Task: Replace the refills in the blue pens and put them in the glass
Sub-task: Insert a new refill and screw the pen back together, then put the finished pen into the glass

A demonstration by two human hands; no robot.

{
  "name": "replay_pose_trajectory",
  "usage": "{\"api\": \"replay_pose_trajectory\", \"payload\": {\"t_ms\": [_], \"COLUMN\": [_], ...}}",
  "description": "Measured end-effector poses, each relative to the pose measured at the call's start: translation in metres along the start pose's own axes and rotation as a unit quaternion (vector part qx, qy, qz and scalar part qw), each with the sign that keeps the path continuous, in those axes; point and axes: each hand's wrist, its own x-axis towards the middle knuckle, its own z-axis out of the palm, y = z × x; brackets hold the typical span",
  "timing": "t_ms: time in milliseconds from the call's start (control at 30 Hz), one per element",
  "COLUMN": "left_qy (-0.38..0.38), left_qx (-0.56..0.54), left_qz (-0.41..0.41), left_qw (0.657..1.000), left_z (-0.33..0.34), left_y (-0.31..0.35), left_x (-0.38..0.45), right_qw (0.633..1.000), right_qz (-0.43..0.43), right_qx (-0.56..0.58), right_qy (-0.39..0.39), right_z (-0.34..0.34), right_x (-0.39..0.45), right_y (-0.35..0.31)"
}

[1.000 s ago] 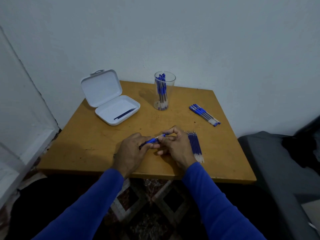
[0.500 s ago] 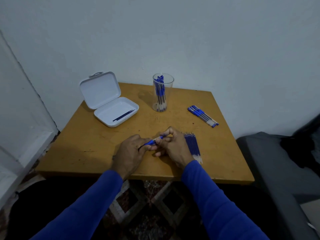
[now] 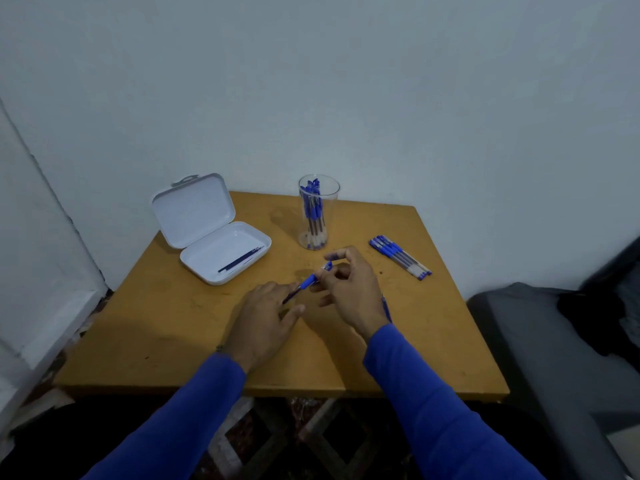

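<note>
A blue pen [image 3: 309, 281] is held between both hands over the middle of the wooden table [image 3: 166, 317]. My left hand [image 3: 264, 320] grips its lower, dark end; my right hand [image 3: 349, 289] pinches its upper end near the cap. A clear glass [image 3: 319, 213] with several blue pens stands at the back centre. Several more blue pens [image 3: 400, 257] lie in a row at the back right. A bundle of refills [image 3: 386, 308] lies mostly hidden behind my right wrist.
An open white box [image 3: 211, 233] sits at the back left with refills [image 3: 241, 260] inside. A white wall rises right behind the table. A dark grey seat [image 3: 554, 358] stands to the right.
Both hands with the pen have shifted away from me toward the glass, and my right hand now covers most of the refill bundle. The camera view has tilted.
</note>
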Motion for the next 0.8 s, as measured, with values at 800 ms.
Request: {"api": "replay_pose_trajectory", "payload": {"t_ms": [800], "left_qy": [-0.071], "left_qx": [0.139], "left_qz": [0.055], "left_qw": [0.986], "left_z": [0.04], "left_y": [-0.005], "left_x": [0.099], "right_qw": [0.919], "right_qz": [-0.306], "right_qx": [-0.19], "right_qy": [0.16], "right_z": [-0.021], "right_x": [0.16], "right_y": [-0.098]}}
